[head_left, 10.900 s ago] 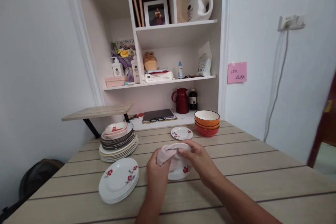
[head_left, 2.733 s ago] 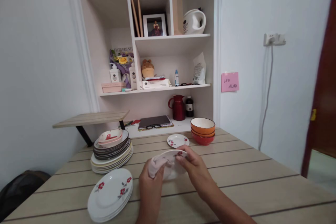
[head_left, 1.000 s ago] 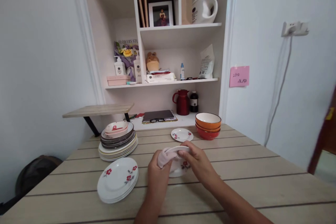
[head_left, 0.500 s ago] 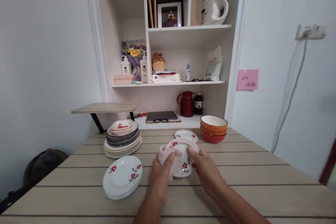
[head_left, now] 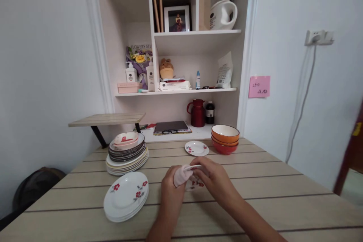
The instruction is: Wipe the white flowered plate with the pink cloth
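Over the middle of the table my two hands hold a small white plate with red flowers, tilted so that only part of its face shows. My left hand is closed around a pale pink cloth folded over the plate's left edge. On the opposite side my right hand grips the rim, its fingers over the top edge. A matching plate lies flat just beyond them. To the left sits a stack of larger flowered plates.
Several stacked plates with small dishes stand at the back left, under a raised wooden shelf. Orange and red bowls are stacked at the back right. Behind the table are a closed laptop, glasses and a red jug.
The plate in my hands has turned from facing me to steeply tilted. My right hand has shifted to its upper edge, and the cloth now wraps the left edge. The view has shifted slightly.
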A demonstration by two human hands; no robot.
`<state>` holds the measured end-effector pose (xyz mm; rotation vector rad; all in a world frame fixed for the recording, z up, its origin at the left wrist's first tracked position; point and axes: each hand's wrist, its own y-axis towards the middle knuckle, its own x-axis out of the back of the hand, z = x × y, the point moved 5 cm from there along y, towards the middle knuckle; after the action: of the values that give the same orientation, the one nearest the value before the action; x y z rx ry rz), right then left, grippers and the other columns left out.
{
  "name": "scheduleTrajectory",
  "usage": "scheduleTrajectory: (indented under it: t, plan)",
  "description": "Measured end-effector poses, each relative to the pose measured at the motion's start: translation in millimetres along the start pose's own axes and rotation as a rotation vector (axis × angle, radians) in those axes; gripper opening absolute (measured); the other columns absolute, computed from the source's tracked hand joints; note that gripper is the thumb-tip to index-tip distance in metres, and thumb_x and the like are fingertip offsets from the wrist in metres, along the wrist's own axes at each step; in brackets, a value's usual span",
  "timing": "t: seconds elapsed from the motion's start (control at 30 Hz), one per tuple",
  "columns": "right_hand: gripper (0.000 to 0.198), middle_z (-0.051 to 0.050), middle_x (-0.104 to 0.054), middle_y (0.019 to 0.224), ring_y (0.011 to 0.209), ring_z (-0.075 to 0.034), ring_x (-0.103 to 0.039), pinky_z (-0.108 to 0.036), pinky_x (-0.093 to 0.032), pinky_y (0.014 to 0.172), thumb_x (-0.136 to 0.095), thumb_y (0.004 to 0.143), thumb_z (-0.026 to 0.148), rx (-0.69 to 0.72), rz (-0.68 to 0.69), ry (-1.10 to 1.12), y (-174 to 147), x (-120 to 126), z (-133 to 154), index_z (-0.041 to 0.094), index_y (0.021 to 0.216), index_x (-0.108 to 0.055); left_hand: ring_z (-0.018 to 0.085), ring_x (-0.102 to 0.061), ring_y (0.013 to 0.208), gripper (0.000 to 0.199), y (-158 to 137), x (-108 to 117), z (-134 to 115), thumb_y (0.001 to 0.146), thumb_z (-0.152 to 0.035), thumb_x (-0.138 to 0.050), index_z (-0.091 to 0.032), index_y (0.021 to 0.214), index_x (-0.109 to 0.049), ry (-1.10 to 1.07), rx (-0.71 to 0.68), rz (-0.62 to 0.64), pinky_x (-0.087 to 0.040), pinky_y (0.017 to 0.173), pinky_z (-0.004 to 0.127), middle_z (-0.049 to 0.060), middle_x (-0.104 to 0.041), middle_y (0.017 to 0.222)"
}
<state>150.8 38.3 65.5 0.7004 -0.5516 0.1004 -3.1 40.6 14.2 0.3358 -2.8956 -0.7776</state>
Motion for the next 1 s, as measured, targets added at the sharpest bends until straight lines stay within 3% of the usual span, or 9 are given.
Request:
scheduleTrajectory:
  t: [0.17, 0.27, 0.47, 0.63, 0.77, 0.93, 1.0]
  plan:
    - [0.014, -0.001, -0.064, 0.076, 0.072, -0.019, -0.057, -0.028, -0.04, 0.067, -0.051, 0.088, 0.024, -0.041, 0.047, 0.119, 1.0, -2.1, -0.6, 0.022, 0.084, -0.064, 0.02, -0.063, 0.079, 0.013, 1.4, 1.0, -6.4, 0.072, -0.026, -0.07, -0.019, 0.083, -0.07, 0.033, -0.047, 0.0, -0.049, 0.074, 0.026, 0.004, -0.068, 0.081]
    - [0.015, 0.0, -0.063, 0.076, 0.074, -0.02, -0.056, -0.028, -0.04, 0.067, -0.053, 0.088, 0.03, -0.075, 0.033, 0.294, 1.0, -6.5, -5.7, 0.022, 0.084, -0.066, 0.019, -0.063, 0.081, 0.016, 5.4, 5.7, -7.3, 0.068, -0.028, -0.074, -0.018, 0.081, -0.071, -0.024, -0.025, -0.066, -0.049, 0.076, 0.025, 0.004, -0.065, 0.086]
    - [0.019, 0.0, -0.063, 0.076, 0.073, -0.019, -0.055, -0.028, -0.041, 0.067, -0.061, 0.084, 0.038, -0.188, 0.001, 0.604, -0.9, -18.0, -15.3, 0.02, 0.083, -0.067, 0.02, -0.066, 0.083, 0.033, 8.5, 10.5, 5.6, 0.064, -0.038, -0.079, -0.016, 0.089, -0.072, -0.157, 0.138, -0.088, -0.051, 0.075, 0.026, 0.007, -0.071, 0.089]
    - [0.028, -0.001, -0.069, 0.079, 0.071, -0.02, -0.059, -0.028, -0.043, 0.065, -0.068, 0.078, 0.041, -0.361, -0.13, 0.889, -1.2, -15.8, -23.4, 0.021, 0.098, -0.067, 0.025, -0.07, 0.08, 0.055, 4.4, 3.9, 19.3, 0.059, -0.053, -0.08, -0.011, 0.094, -0.073, -0.292, 0.37, -0.1, -0.053, 0.07, 0.029, 0.012, -0.076, 0.088]
    - [0.04, -0.003, -0.074, 0.087, 0.072, -0.02, -0.063, -0.028, -0.044, 0.065, -0.073, 0.072, 0.042, -0.421, -0.191, 0.975, -2.3, -17.9, -28.5, 0.021, 0.106, -0.067, 0.026, -0.071, 0.082, 0.059, 0.7, -1.2, 13.0, 0.052, -0.05, -0.086, -0.01, 0.093, -0.074, -0.375, 0.415, -0.077, -0.054, 0.071, 0.03, 0.013, -0.077, 0.089]
    - [0.051, -0.005, -0.075, 0.094, 0.077, -0.023, -0.067, -0.029, -0.048, 0.065, -0.073, 0.071, 0.045, -0.5, -0.173, 1.086, -5.7, -32.3, -30.7, 0.021, 0.116, -0.064, 0.024, -0.071, 0.085, 0.052, -2.9, 3.9, 8.2, 0.062, -0.047, -0.081, -0.011, 0.099, -0.072, -0.371, 0.399, -0.097, -0.053, 0.075, 0.031, 0.012, -0.076, 0.094]
    - [0.049, -0.006, -0.074, 0.096, 0.08, -0.024, -0.067, -0.031, -0.049, 0.069, -0.071, 0.073, 0.043, -0.484, -0.151, 1.015, -5.3, -31.0, -28.3, 0.021, 0.117, -0.063, 0.024, -0.07, 0.084, 0.046, -2.3, 9.6, 8.8, 0.063, -0.046, -0.08, -0.013, 0.095, -0.073, -0.299, 0.361, -0.148, -0.052, 0.075, 0.03, 0.01, -0.076, 0.091]
